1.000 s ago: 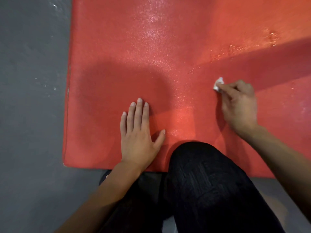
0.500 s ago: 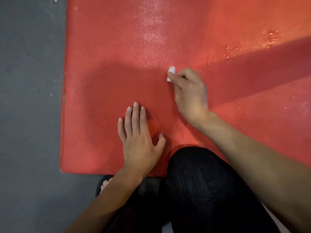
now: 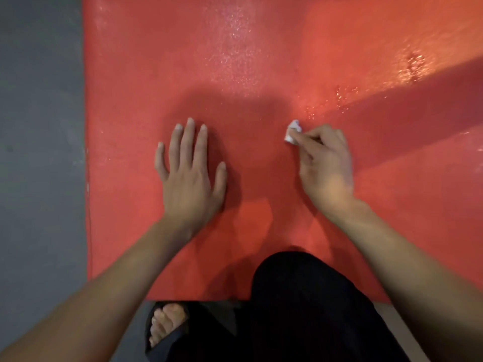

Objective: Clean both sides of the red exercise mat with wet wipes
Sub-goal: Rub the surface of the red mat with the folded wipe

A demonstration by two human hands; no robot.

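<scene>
Both hands on the mat (image 3: 261, 61), wipe (image 3: 292, 133) right of left hand (image 3: 189, 176).

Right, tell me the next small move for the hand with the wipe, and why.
Probably sweep the right hand, which pinches the balled wet wipe, leftward across the red mat toward the flat left hand. The strip between them looks dull, while glistening droplets lie up and to the right.

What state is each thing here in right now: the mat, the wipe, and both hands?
Red mat: spread flat on the grey floor, glistening wet in patches.
Wet wipe: crumpled into a small wad, pinched against the mat.
Right hand: fingers curled, pinching the wipe.
Left hand: flat, fingers straight, resting on the mat.
</scene>
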